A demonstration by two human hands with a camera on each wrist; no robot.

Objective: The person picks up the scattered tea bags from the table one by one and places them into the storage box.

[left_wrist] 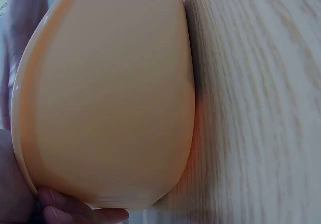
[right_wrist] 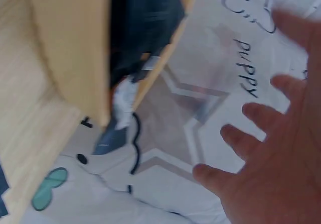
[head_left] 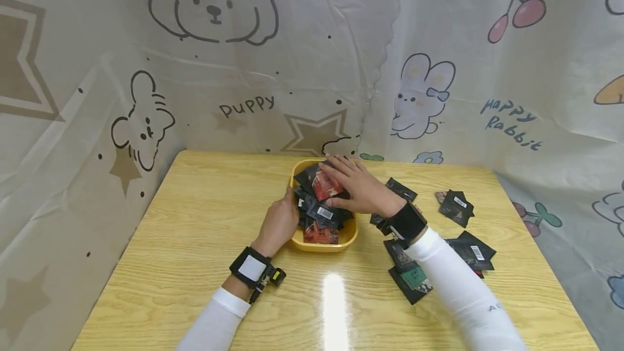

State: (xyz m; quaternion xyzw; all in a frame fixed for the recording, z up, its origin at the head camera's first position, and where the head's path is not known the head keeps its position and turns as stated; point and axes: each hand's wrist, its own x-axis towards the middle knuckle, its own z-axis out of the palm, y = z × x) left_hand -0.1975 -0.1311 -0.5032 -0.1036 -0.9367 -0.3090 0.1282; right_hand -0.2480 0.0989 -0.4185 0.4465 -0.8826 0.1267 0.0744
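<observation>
A yellow plastic basin (head_left: 325,248) stands on the table, heaped with small black packets (head_left: 325,213), some with white barcode labels. My left hand (head_left: 279,221) grips the basin's left rim. In the left wrist view, its fingertips (left_wrist: 75,209) lie against the outer wall of the basin (left_wrist: 110,98). Over the basin's right side, my right hand (head_left: 358,186) is spread flat above the heap, close to a packet with a red label (head_left: 326,184). The right wrist view shows the fingers of this hand (right_wrist: 266,148) apart and nearly straight, with nothing between them.
Right of the basin, more black packets lie scattered on the wooden table (head_left: 205,264), among them a green-labelled packet (head_left: 413,279), a barcoded packet (head_left: 475,252) and a small pile (head_left: 456,207) farther back. A printed cloth (head_left: 234,69) hangs behind the table.
</observation>
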